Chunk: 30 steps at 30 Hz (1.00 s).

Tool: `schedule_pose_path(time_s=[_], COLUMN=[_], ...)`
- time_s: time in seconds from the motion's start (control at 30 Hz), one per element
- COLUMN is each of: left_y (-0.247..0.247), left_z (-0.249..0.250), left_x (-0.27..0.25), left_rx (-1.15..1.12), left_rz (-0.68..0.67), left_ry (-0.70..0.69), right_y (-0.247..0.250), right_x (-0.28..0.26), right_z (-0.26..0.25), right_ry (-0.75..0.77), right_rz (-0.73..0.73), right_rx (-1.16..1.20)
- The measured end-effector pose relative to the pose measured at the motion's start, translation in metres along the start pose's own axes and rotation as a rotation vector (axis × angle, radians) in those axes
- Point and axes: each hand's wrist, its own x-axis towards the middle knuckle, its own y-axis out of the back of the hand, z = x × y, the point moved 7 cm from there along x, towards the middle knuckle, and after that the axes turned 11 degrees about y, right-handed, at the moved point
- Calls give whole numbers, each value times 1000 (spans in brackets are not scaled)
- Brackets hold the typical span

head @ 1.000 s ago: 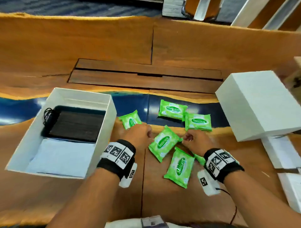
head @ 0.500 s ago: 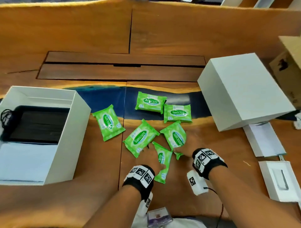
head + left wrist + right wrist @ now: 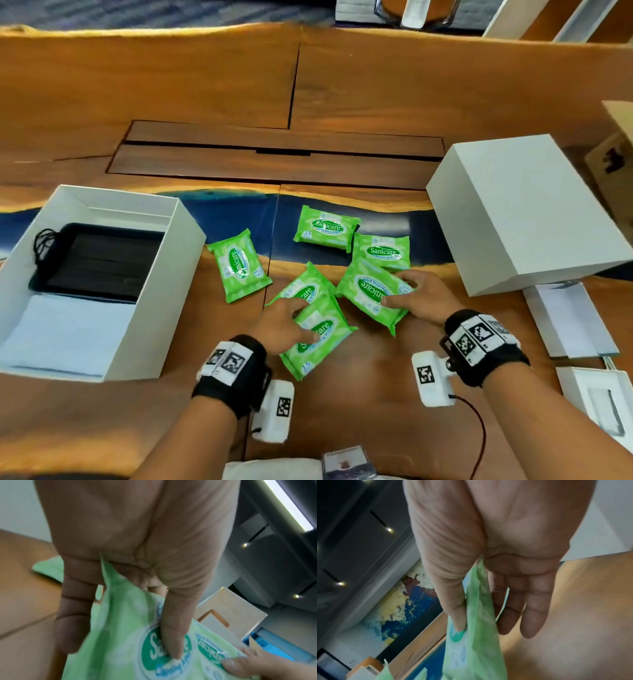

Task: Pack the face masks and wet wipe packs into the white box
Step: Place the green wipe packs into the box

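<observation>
Several green wet wipe packs lie on the wooden table. My left hand grips the nearest wipe pack, thumb on top and fingers beneath; the left wrist view shows that same pack pinched this way. My right hand holds another wipe pack, thumb on its face and fingers under it, seen also as a pack in the right wrist view. The open white box stands at the left. Inside it lie black face masks and light blue face masks.
A white box lid stands upside down at the right. White sheets and a small white box lie near the right edge. Three more packs rest between box and lid.
Both hands have taken hold of a wipe pack each and lifted them slightly off the table. The right-hand pack has shifted up and right.
</observation>
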Motion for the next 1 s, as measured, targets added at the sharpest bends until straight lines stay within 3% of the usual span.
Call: schedule_pose_path(time_s=[0.13,0.27,0.5,0.57,0.73,0.83,1.0], left_y=[51,83,115,121,107,89,84], left_z=[15,21,-1,-12,-49,-70,-84], left_x=[-20,-35,-52,-47,-19,-7,2], left_rx=[-21,-4,-190,-144,215,328,389], left_rz=[45,83,-2,1,28,16,136], left_ry=[-89,-108,-114,-95,67,127,166], right_y=[2,-8,-39,-52,-104,-129,-164], right_x=[0,9,28,34,36,32,37], right_z=[-49,-87,-128,-131,-139,-152,-173], right_ry=[90,150,83,1,-237,-210,-93], right_rz=[91,203,351,307,16,-86,-200], right_rx=[83,383,900,968,931,847,637])
